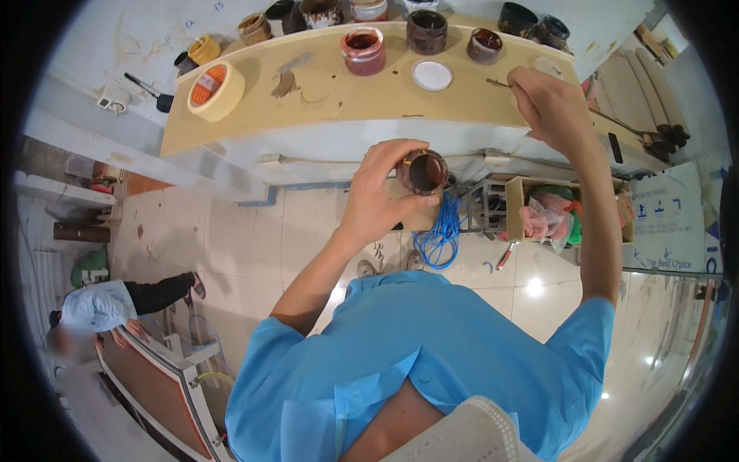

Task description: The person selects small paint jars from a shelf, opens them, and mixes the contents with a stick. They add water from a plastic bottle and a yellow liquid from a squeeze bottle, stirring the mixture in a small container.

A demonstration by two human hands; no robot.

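My left hand (385, 189) is wrapped round a small open jar (424, 172) stained dark reddish brown, in front of the table's near edge. The jar's mouth faces up and dark stuff shows inside. Over the right part of the tabletop, my right hand (550, 108) pinches a thin dark stick-like tool (498, 82); its tip points left, and its exact kind is unclear. A white round lid (433, 75) lies on the table left of that tip. Beyond the tool stands an open jar of dark red stuff (484, 47).
On the tan table (369, 100) stand a red-stained jar (362, 51), a dark jar (426, 32) and a tape roll (216, 92). More jars line the back. Below are a blue cable coil (439, 235) and a box of plastic bags (546, 212). Another person (108, 308) works at a frame, far left.
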